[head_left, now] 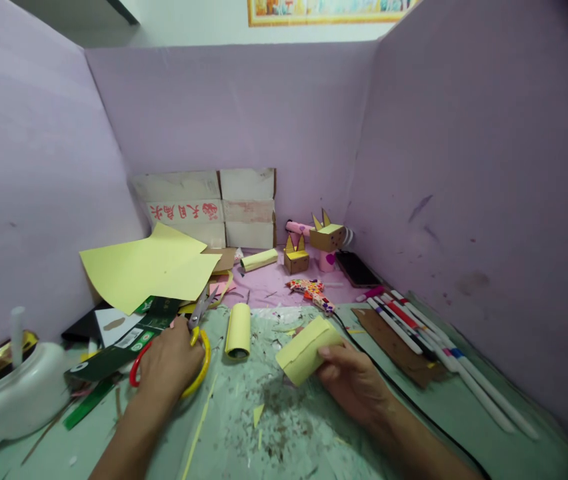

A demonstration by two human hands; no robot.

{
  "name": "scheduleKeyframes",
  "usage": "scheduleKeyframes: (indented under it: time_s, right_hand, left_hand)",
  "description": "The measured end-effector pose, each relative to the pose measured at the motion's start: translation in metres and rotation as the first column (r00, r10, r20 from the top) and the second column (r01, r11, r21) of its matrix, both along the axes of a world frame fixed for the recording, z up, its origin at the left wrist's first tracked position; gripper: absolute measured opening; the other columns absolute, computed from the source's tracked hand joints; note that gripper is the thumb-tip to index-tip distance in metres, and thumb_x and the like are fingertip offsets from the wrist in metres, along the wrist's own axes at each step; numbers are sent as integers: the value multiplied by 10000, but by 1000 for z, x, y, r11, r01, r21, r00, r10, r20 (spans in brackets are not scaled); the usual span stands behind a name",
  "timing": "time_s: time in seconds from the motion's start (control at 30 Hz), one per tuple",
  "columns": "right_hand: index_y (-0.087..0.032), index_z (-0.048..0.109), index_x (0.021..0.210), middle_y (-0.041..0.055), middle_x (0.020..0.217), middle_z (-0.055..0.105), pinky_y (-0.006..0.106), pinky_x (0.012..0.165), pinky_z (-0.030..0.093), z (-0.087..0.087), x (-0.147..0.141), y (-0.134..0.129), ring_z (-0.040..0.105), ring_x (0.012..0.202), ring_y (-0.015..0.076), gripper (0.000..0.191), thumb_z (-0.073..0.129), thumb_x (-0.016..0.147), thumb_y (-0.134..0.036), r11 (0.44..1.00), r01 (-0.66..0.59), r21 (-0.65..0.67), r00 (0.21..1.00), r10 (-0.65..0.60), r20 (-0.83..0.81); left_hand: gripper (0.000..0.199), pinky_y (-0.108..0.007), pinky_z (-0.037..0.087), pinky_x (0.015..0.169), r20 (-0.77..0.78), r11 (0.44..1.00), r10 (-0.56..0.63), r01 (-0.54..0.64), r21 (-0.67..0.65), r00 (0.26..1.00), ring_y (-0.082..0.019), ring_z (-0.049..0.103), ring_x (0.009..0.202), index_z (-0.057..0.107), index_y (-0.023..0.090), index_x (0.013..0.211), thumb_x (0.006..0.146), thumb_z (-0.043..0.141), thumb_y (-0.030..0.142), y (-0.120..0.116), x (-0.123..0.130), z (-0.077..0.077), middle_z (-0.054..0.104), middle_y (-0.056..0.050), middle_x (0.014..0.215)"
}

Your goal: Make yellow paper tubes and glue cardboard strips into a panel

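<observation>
So your right hand [349,377] has a yellow paper roll [303,353] pinched between thumb and fingers, barely parted, just the paper's thickness, and you've got it tilted over the green tabletop [237,427] with a ragged edge running along its side. Your left hand [174,357] is half curled on top of the scissors [199,327], red loop poking out on one side and yellow on the other, blades pointing away from you; honestly can't tell if your fingers are actually wrapped round the handles. Between your hands there's a second yellow tube [238,327], its hollow end facing you. Past the roll you've got the patterned glue gun [311,291] lying near two little cardboard animal heads, the front one [296,259] with pointy yellow ears, and a bunch of markers [409,323] off to your right.
</observation>
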State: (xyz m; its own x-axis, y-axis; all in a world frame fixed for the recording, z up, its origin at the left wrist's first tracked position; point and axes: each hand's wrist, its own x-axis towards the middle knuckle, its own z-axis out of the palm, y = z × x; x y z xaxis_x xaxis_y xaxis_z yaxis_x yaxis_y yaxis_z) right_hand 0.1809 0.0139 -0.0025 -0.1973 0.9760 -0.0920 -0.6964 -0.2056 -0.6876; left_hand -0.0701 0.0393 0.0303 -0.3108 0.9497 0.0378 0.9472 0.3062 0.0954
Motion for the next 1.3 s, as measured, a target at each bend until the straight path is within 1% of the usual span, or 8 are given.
scheduleKeyframes:
  time_s: [0.37,0.63,0.9,1.0,1.13,1.2,1.23,1.3]
  right_hand:
    - [-216,661,948,15,818,720,370,818,440,-4,1,-3,600,909,265,427,759,533,-236,995,91,-31,992,-88,86]
    - [-177,666,843,32,784,709,336,678,481,-6,-2,-2,628,769,239,355,790,530,-290,992,106,-60,976,-93,196]
    - [-180,650,859,50,813,704,357,632,490,-9,-2,-1,644,735,257,350,785,577,-338,993,97,-67,958,-75,278]
    - [-179,643,927,55,860,699,367,687,482,-12,-4,-2,639,795,263,381,774,612,-349,996,77,-49,936,-56,347]
    - [-172,632,1013,65,909,691,391,783,453,-19,-7,2,611,887,274,451,768,629,-367,998,43,35,884,-54,463]
    - [-177,633,1018,68,925,690,401,796,445,-19,-8,8,602,904,280,467,769,622,-383,998,17,67,866,-48,497]
    - [-180,635,1009,71,932,691,406,793,446,-17,-8,11,601,898,281,468,772,614,-391,996,11,83,860,-52,508]
    - [-190,632,992,75,944,689,411,788,449,-9,-8,17,604,885,280,453,771,613,-394,993,0,122,843,-65,533]
  left_hand:
    - [340,-429,452,700,-45,999,48,-49,-21,998,-376,609,923,541,118,1009,751,412,300,9,-11,-14,661,-208,960]
    - [317,-442,439,701,-25,1000,10,-10,-4,1000,-400,595,939,582,114,985,752,454,285,-2,-3,-2,654,-223,966]
    - [534,-302,434,678,282,995,-95,79,69,955,-244,635,889,433,191,1259,844,359,518,-7,27,-2,677,-86,966]
    - [675,-391,424,733,330,985,-171,154,79,928,-341,615,934,309,130,1354,807,430,506,-7,48,-9,648,-172,1043]
    - [640,-446,414,761,355,986,-165,145,82,920,-376,608,934,298,151,1354,768,483,330,-1,55,-12,643,-189,1033]
    - [633,-426,423,774,523,988,-148,109,106,839,-334,616,908,325,154,1325,721,491,242,2,52,-14,645,-168,1011]
    - [648,-406,432,780,659,985,-169,103,139,732,-309,616,904,328,145,1311,691,502,223,3,50,-15,638,-161,1023]
    - [679,-360,449,803,894,964,-264,130,232,361,-274,605,940,337,120,1268,636,556,237,2,50,-20,612,-158,1081]
